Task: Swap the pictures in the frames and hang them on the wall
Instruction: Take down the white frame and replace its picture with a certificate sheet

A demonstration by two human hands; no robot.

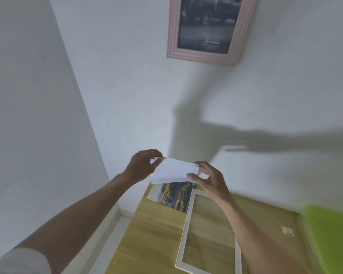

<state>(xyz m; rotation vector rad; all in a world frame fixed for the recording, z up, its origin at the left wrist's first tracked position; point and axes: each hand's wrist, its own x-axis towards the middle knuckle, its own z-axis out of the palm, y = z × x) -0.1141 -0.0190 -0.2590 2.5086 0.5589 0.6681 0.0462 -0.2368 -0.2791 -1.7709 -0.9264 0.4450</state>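
Sleeve: a bit of pale sleeve [26, 260] showed at the bottom left corner, closest to me.
White frame: the white frame [183, 236] lay flat on the wooden table [147, 234], nothing in it, wood grain showing through the opening.
Green thing: something bright green [333, 234] sat at the right edge of the table, too blurry to call.
Small tag: a little white label [287, 231] was on the wood just beside the green thing.
Yellow picture: the print with yellow vehicles [173, 195] lay on the table's far end, its right side tucked at the frame's top left corner.
My right hand: my right hand [208, 179] pinched the right end of the white sheet [174, 170], thumb underneath.
My left hand: my left hand [143, 165] had fingers curled round the sheet's left end, held up over the yellow picture.
Walls: plain white, a corner running up on the left, my arm shadows across the right wall.
Pink frame: the pink frame [234, 54] hung on the wall up top, with a dark car picture [208, 22] inside.
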